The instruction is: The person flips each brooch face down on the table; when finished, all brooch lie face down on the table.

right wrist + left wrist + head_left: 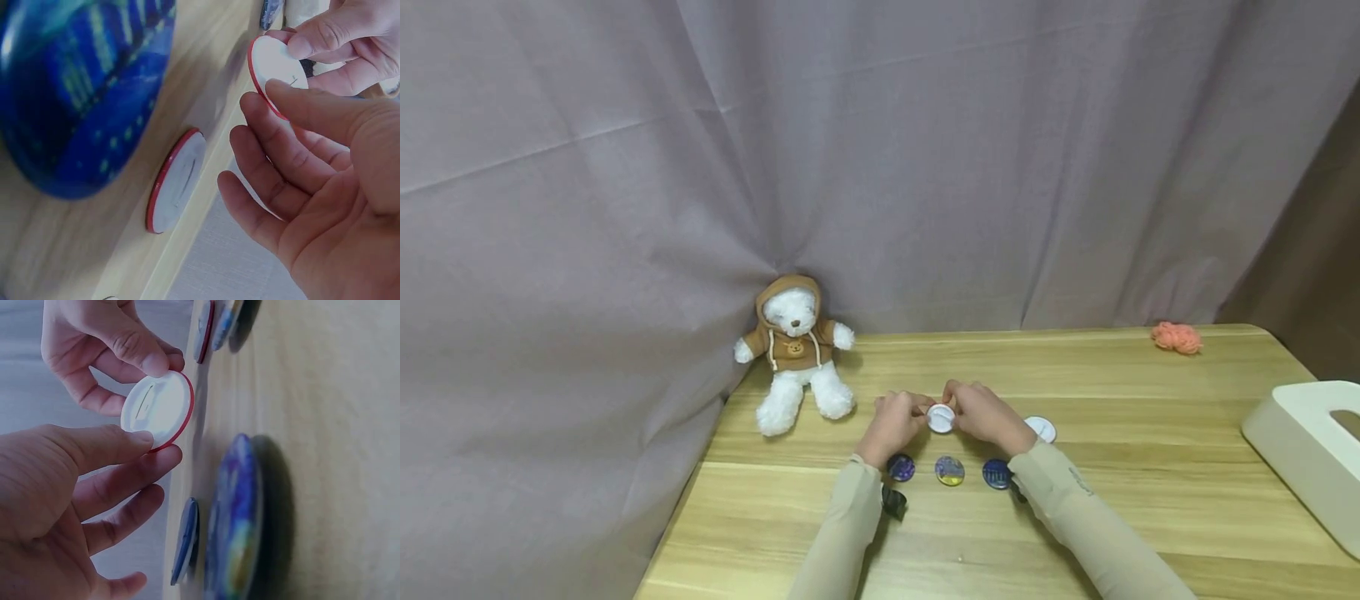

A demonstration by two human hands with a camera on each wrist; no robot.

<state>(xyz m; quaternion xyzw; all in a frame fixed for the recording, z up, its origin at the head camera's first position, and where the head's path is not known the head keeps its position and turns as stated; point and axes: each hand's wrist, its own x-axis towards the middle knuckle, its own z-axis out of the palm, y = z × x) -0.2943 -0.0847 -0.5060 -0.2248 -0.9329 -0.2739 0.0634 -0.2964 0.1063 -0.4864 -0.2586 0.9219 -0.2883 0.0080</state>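
Observation:
Between both hands, a round pin-back button badge is held up with its white back and pin showing and a red rim around it. My left hand pinches one edge between thumb and index finger. The opposite edge is pinched by my right hand, thumb on the white back. Nearer to me lie three picture badges in a row: a dark purple one, a yellow-and-violet one and a blue one. Beside the right wrist lies another red-rimmed badge, white back showing.
A white teddy bear in a brown hoodie sits at the table's back left. Coral-coloured yarn lies near the back right edge. A cream box with an oval opening stands at the far right. A grey curtain hangs behind the table.

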